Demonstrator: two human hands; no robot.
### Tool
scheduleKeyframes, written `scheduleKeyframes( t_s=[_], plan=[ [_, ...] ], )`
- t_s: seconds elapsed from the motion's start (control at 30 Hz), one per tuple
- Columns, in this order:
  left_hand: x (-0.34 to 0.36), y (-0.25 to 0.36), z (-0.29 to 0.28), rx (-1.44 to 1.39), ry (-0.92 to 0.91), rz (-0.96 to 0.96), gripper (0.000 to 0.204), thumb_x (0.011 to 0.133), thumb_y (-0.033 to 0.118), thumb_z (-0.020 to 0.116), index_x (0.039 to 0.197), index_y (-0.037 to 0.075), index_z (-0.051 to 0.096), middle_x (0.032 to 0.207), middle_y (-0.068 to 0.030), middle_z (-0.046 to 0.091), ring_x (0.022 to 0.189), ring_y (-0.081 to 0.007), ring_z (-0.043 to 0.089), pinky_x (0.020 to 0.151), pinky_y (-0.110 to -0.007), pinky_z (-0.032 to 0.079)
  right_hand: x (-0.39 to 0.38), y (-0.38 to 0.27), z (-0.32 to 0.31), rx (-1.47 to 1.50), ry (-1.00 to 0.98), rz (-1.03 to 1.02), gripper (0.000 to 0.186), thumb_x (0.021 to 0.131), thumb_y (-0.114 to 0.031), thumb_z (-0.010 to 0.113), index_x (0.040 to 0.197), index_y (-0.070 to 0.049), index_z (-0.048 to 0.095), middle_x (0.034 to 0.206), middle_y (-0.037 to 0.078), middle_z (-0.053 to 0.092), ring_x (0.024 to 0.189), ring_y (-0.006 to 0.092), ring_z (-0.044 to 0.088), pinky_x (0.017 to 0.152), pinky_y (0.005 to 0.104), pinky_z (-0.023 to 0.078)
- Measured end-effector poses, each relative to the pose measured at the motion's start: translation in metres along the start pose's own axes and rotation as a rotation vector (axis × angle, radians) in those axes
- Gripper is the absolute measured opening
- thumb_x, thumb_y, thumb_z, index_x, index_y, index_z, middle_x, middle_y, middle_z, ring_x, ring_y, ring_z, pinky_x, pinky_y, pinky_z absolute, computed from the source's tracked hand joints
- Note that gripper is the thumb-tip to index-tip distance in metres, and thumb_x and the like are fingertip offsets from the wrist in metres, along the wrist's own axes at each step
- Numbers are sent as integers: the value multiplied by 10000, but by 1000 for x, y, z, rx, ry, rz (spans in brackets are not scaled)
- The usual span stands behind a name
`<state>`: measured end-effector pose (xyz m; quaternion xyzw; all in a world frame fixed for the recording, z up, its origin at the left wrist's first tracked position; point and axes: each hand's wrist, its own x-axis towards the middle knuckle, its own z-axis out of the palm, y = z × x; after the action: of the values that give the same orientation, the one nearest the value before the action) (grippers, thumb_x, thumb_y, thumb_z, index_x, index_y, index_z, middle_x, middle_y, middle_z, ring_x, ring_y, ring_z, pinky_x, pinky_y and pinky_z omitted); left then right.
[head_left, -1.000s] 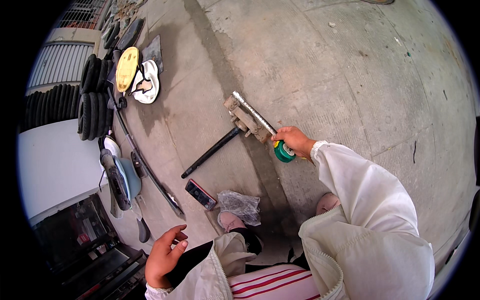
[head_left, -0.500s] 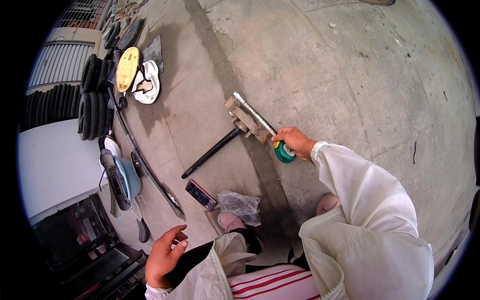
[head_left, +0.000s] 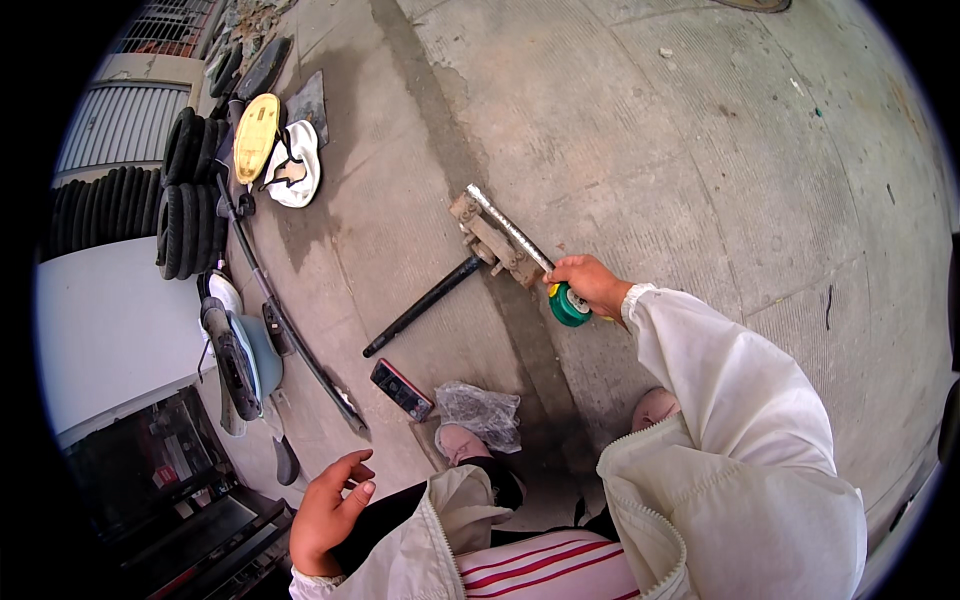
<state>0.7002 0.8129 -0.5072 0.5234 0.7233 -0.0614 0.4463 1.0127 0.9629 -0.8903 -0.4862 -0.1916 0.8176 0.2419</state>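
Note:
My right hand (head_left: pixel 590 284) is closed around a green tape measure (head_left: pixel 569 305). Its blade (head_left: pixel 512 231) is drawn out toward the far left and lies along a rusty metal bracket (head_left: pixel 497 245). A black steering tube (head_left: pixel 422 305) joins the bracket and slants to the near left, so the two look like one fork-like part on the ground. At the lower left my left hand (head_left: pixel 333 508) hovers over my leg with its fingers loosely curled and apart, holding nothing. A phone with a red edge (head_left: pixel 402 389) lies beyond it, beside a crumpled clear plastic bag (head_left: pixel 480 414).
A long dark pole (head_left: pixel 273 300) lies along the left. Behind it are stacked tyres (head_left: pixel 180 232), a yellow panel (head_left: pixel 256 138), a white panel (head_left: pixel 301 180) and a light-blue scooter panel (head_left: pixel 264 358). My pink shoes (head_left: pixel 462 443) stand on the concrete ground (head_left: pixel 700 180).

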Motion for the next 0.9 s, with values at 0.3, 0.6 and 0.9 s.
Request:
scheduleKeyframes(
  t_s=[0.3,0.6,0.9],
  plan=[
    [-1,-1,0,-4,-2,-7,406,922,170,655,1287,13,571,959,-106,663,845,-190,626,788,-303,497,0,1,-1,-9,0,-5,93,837,-113,685,836,-24,660,754,28,611,655,118,543,631,283,444],
    [-2,1,0,-4,4,-13,405,922,167,654,1287,11,571,956,-107,662,837,-190,626,787,-304,496,-3,-2,0,-36,8,-10,67,870,-68,640,839,-11,653,777,70,668,660,132,619,627,263,506],
    [-1,0,1,0,8,6,402,921,157,654,1286,9,570,948,-105,663,839,-192,627,782,-306,497,-2,-2,-2,-37,-9,-14,68,881,-70,634,851,-13,655,774,72,668,649,131,618,616,265,508]
  ],
)
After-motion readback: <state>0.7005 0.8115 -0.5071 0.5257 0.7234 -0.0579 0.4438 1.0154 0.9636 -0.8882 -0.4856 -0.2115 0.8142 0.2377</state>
